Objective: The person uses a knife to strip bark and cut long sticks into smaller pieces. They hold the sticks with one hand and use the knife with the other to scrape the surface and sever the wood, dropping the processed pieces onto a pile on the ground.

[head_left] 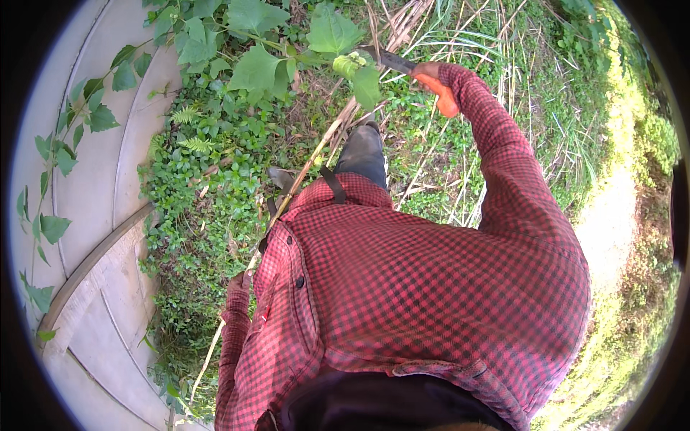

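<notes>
Above greenery, left grip clasps stalk, right grip knife.

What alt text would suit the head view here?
A person's right hand grips an orange-handled blade; the left hand holds a long pale stalk. The person wears a red-and-black checked shirt; green plants grow below, beside a pale surface at left.

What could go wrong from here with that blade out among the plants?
The knife in the right hand points toward the leafy vine, whose leaves crowd its tip; it might snag or deflect.

The dark boot stands not far from the blade, so a low stroke could glance toward it.

The left hand holds a long pale stalk across the body; it could whip if pulled.
</notes>
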### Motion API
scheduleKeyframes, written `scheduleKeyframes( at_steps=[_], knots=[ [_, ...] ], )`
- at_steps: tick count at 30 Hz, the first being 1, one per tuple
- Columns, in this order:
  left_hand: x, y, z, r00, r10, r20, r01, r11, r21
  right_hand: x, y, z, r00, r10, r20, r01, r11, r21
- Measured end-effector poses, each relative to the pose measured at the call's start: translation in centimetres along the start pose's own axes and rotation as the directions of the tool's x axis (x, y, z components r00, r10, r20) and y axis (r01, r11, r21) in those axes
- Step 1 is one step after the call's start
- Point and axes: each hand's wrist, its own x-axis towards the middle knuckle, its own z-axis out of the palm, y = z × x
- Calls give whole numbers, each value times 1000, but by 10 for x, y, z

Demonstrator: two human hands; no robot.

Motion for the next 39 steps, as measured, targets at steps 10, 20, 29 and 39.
scheduleKeyframes(
  at_steps=[10,20,29,39],
  knots=[
    [-8,0,-14,999,-52,18,51,998,29,34,-4,-58,985,-79,-153,107,977,187],
    [-17,2,-25,995,-83,53,80,995,66,24,14,6,987,-101,128,80,984,159],
    [-28,-8,-27,993,-102,51,98,993,63,36,22,11,978,-100,-183,115,991,74],
    [-23,-8,-32,995,-89,35,86,993,78,29,12,15,956,-87,-282,245,765,596]
  ],
)
